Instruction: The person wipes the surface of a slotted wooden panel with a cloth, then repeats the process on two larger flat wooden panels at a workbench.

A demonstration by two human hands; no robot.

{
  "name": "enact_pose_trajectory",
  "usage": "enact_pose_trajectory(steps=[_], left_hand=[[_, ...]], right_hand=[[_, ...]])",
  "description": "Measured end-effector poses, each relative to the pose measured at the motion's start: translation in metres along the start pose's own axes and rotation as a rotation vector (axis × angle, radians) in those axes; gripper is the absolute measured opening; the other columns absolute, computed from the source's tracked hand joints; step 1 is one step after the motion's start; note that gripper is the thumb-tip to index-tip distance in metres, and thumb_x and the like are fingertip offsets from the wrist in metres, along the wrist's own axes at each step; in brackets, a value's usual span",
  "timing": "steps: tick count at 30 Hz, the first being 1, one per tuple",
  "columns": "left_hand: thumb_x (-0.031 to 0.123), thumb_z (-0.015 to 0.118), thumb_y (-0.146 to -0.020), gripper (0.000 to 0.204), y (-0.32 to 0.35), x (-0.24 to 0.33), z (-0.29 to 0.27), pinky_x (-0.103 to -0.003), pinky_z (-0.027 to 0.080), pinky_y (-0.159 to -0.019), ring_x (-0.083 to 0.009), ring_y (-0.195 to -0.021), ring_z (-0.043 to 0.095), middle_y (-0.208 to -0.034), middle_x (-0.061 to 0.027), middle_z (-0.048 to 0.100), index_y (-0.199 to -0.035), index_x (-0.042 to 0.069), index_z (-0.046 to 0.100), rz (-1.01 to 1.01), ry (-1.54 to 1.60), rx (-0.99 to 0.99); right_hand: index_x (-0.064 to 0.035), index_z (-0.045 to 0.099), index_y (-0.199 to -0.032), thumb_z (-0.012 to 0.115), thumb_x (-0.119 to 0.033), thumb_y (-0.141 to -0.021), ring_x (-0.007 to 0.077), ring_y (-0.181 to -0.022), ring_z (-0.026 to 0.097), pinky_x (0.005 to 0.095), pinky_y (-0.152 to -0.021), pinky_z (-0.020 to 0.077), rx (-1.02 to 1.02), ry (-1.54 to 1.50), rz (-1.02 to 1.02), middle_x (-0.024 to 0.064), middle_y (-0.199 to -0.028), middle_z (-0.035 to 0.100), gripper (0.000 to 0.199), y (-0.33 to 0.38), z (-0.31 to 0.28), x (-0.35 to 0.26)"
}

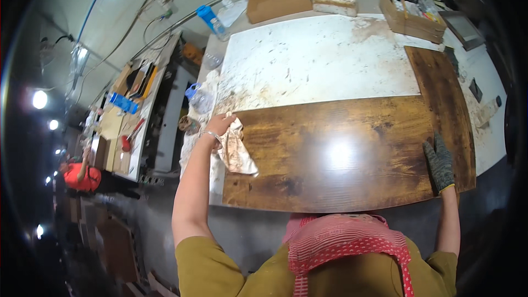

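Observation:
A large brown wood-grain board (308,137) lies flat along the near side of the table. My bare left hand (221,125), with a bracelet at the wrist, grips a stained white rag (237,151) at the board's far left corner; the cloth hangs down over its left end. At the right end my right hand (439,164), in a grey knitted glove, rests with fingers stretched out on the board's edge. Beside it, a narrower dark wood-grain board (432,74) runs away from me, meeting the large one along its right end.
The white tabletop (313,58) is smeared brown. Behind stand an open cardboard box (279,5), a stained block (334,1) and a carton of odds and ends (412,19). Bottles and a blue-handled jug (201,98) line the left edge. A person in red (81,176) is far left.

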State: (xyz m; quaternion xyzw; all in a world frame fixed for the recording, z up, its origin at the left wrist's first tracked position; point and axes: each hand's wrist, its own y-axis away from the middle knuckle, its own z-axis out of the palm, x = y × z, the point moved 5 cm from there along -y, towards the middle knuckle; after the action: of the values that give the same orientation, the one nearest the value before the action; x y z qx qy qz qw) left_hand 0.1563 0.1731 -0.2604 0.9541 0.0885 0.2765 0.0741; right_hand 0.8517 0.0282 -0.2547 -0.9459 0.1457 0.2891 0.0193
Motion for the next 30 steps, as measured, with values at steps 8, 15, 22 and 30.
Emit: enact_pose_trajectory(steps=[8,15,22,30], left_hand=[[0.034,0.072,-0.088,0.051,-0.040,-0.016,0.017,-0.037,0.051,-0.091,-0.0243,-0.105,0.065,-0.117,-0.0120,0.069,-0.129,0.004,0.064,-0.134,0.332,-0.145],[0.028,0.070,-0.089,0.046,-0.058,0.020,-0.043,-0.035,0.050,-0.091,-0.0216,-0.105,0.063,-0.117,-0.0099,0.068,-0.127,0.004,0.064,0.014,0.300,-0.052],[0.022,0.068,-0.091,0.040,-0.020,0.073,-0.125,-0.033,0.049,-0.091,-0.0190,-0.104,0.062,-0.117,-0.0079,0.068,-0.126,0.003,0.064,0.262,0.175,0.088],[0.012,0.062,-0.096,0.028,0.085,0.112,-0.240,-0.029,0.046,-0.090,-0.0141,-0.101,0.058,-0.108,-0.0054,0.063,-0.121,0.002,0.062,0.492,0.378,0.335]], right_hand=[[0.0021,0.041,-0.147,0.059,-0.049,-0.090,0.0359,-0.142,0.036,0.0398,-0.118,0.0277,-0.086,-0.182,0.105,0.0256,-0.152,0.040,0.079,0.003,-0.008,-0.008],[-0.0040,0.053,-0.138,0.071,-0.043,-0.087,0.0301,-0.126,0.055,0.0392,-0.108,0.0429,0.044,-0.394,0.010,0.0184,-0.142,0.053,0.067,-0.005,-0.009,-0.012],[0.0028,0.054,-0.135,0.074,-0.037,-0.085,0.0278,-0.112,0.062,0.0382,-0.097,0.0482,-0.015,-0.575,0.197,0.0202,-0.125,0.063,0.067,-0.024,-0.017,-0.008],[0.0003,0.053,-0.135,0.072,-0.025,-0.088,0.0175,-0.120,0.053,0.0322,-0.102,0.0426,0.230,-0.879,-0.232,0.0084,-0.132,0.058,0.056,-0.029,-0.126,-0.051]])
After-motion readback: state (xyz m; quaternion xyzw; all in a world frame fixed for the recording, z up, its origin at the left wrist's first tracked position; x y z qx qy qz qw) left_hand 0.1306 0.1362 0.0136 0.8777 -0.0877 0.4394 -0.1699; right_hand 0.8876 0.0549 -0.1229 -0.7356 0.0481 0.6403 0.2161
